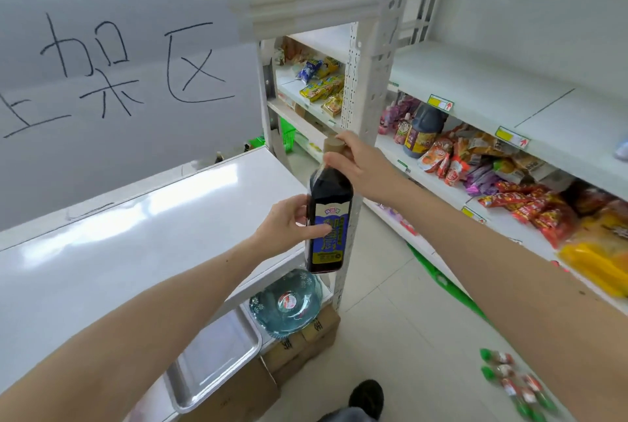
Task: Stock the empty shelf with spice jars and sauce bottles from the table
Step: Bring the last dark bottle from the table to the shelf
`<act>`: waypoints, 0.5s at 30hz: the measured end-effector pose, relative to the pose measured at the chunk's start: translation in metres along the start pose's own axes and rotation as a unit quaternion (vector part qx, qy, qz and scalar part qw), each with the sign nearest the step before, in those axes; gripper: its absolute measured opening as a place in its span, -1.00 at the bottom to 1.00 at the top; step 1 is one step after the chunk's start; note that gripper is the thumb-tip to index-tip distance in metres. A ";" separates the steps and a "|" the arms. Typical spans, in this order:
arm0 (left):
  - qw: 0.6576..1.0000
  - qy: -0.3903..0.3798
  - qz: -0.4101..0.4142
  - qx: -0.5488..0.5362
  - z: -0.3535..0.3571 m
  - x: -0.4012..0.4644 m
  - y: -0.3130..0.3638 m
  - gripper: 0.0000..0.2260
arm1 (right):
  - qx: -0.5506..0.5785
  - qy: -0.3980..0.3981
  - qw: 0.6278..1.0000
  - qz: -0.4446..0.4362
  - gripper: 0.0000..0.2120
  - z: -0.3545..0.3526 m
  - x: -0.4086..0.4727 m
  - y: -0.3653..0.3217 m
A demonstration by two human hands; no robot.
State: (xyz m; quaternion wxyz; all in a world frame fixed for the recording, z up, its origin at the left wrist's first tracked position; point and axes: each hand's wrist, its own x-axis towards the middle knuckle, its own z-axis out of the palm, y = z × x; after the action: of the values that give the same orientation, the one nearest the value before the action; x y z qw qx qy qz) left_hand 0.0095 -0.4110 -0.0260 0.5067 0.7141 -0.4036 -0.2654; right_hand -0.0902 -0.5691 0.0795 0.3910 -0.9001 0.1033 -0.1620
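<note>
Two hands carry one dark glass sauce bottle with a blue and cream label (pixel 328 217), held upright in the air just past the right end of the bare white shelf (pixel 142 217), which sits beneath a large white sheet with black handwritten characters (pixel 112 64). The right hand (pixel 360 166) is curled round the narrow neck, just under the tan cap, while the left hand (pixel 289 224) wraps the body, thumb lying across the label. Full of dark liquid, the bottle will likely feel heavy for its size, stiff, breakable and rather slick on its smooth sides (the paper label probably offers the better purchase). Judging from that, the body is the place to bear the weight, with the neck grip serving only to steady and steer; a hold on the cap alone would risk a slip. Below the shelf lie a blue-green glass dish (pixel 289 302) and a shiny metal tray (pixel 214 360), so a dropped bottle could strike them. Packaged snacks fill the white racks to the right (pixel 475 88).
</note>
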 end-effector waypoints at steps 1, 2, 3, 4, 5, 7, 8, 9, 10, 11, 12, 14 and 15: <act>1.000 -0.018 0.003 -0.008 0.011 0.001 0.005 -0.52 | -0.002 0.012 1.000 0.008 -0.77 -0.008 -0.011 0.004; 0.999 -0.033 0.008 -0.015 0.022 0.002 0.009 -0.51 | -0.001 0.026 0.999 0.018 -0.79 -0.016 -0.021 0.009; 0.998 -0.050 0.011 -0.022 0.034 0.005 0.014 -0.53 | -0.001 0.040 0.999 0.028 -0.81 -0.025 -0.032 0.014; 0.997 -0.068 0.012 -0.031 0.047 0.009 0.019 -0.55 | -0.002 0.055 0.998 0.039 -0.82 -0.035 -0.043 0.019; 0.995 -0.089 0.009 -0.041 0.060 0.014 0.025 -0.57 | -0.003 0.068 0.997 0.048 -0.82 -0.046 -0.054 0.025; 0.989 -0.134 0.008 -0.054 0.089 0.024 0.040 -0.58 | -0.010 0.093 0.993 0.071 -0.77 -0.069 -0.077 0.037; 0.987 -0.152 0.012 -0.052 0.105 0.030 0.048 -0.57 | -0.018 0.105 0.991 0.084 -0.75 -0.082 -0.089 0.042; 0.985 -0.167 0.017 -0.051 0.122 0.035 0.057 -0.58 | -0.026 0.117 0.988 0.094 -0.74 -0.096 -0.101 0.048; 0.982 -0.179 0.023 -0.052 0.139 0.040 0.066 -0.59 | -0.033 0.131 0.985 0.103 -0.74 -0.110 -0.114 0.054; 0.980 -0.192 0.029 -0.051 0.157 0.045 0.075 -0.60 | -0.039 0.146 0.982 0.110 -0.75 -0.125 -0.126 0.061; 0.976 -0.207 0.037 -0.049 0.175 0.050 0.085 -0.62 | -0.046 0.161 0.979 0.120 -0.75 -0.140 -0.139 0.066; 0.968 -0.241 0.054 -0.042 0.213 0.062 0.103 -0.64 | -0.052 0.191 0.970 0.141 -0.75 -0.170 -0.165 0.078; 0.963 -0.260 0.063 -0.042 0.233 0.068 0.112 -0.63 | -0.053 0.204 0.966 0.151 -0.74 -0.186 -0.178 0.085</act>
State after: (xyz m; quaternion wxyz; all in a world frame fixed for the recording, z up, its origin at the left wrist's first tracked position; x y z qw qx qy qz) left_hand -0.1725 -0.6049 0.0007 0.4296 0.5720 -0.5537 -0.4262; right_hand -0.3294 -0.6950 0.0989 0.3337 -0.8413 0.3240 -0.2756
